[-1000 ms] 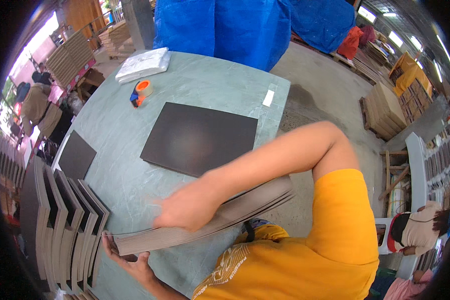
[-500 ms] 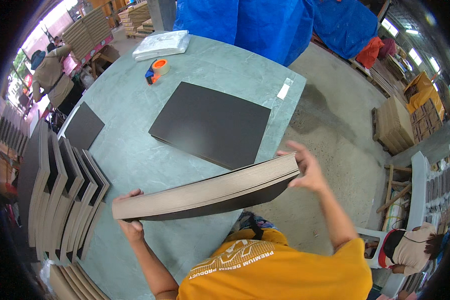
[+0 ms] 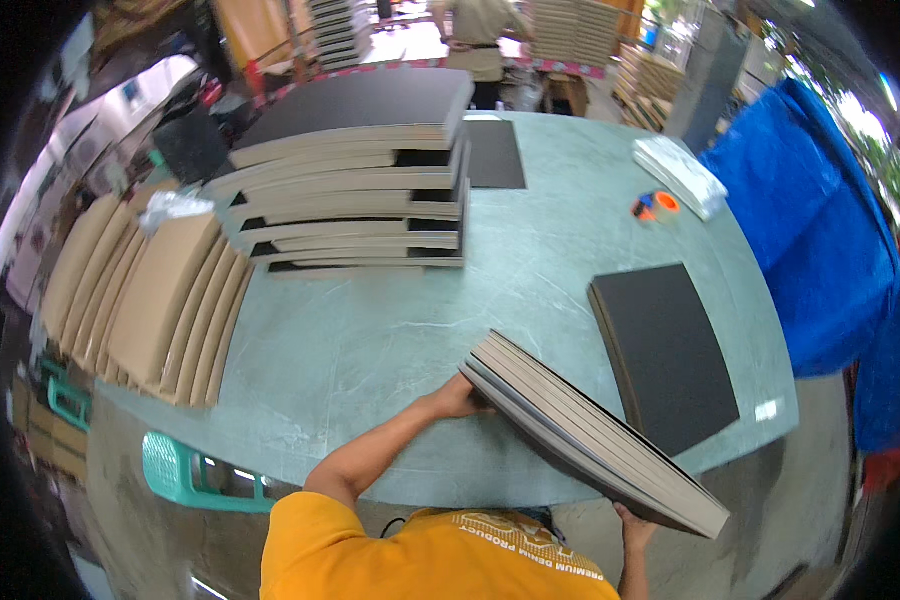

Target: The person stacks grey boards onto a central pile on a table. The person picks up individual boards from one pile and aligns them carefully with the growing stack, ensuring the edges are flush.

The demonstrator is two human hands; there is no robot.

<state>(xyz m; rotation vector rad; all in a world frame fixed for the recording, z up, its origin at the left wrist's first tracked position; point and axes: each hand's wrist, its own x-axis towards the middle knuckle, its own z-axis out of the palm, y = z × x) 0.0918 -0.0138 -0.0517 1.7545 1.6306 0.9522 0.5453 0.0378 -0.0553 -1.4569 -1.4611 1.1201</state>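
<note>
A thick stack of black-faced boards (image 3: 595, 435) with pale edges is held between my two hands, tilted on its edge above the table's near side. My left hand (image 3: 456, 397) grips its left end, the fingers partly hidden beneath it. Lower down, near the right end, my right hand (image 3: 634, 528) clasps the underside, with some fingers out of sight behind the stack. Just beyond the held boards, another black stack (image 3: 665, 350) lies flat on the green marbled table (image 3: 540, 290).
Tall, staggered piles of black boards (image 3: 360, 205) stand at the left. Brown packs (image 3: 165, 305) lean beside them. A tape dispenser (image 3: 656, 207) and white plastic packets (image 3: 682, 177) sit at the far right. A green chair (image 3: 195, 470) is at the near left; a person (image 3: 475, 40) stands beyond.
My view has swung left, bringing the tall piles to the front. The held stack has turned, its right end now lower and nearer me; both hands stay on it.
</note>
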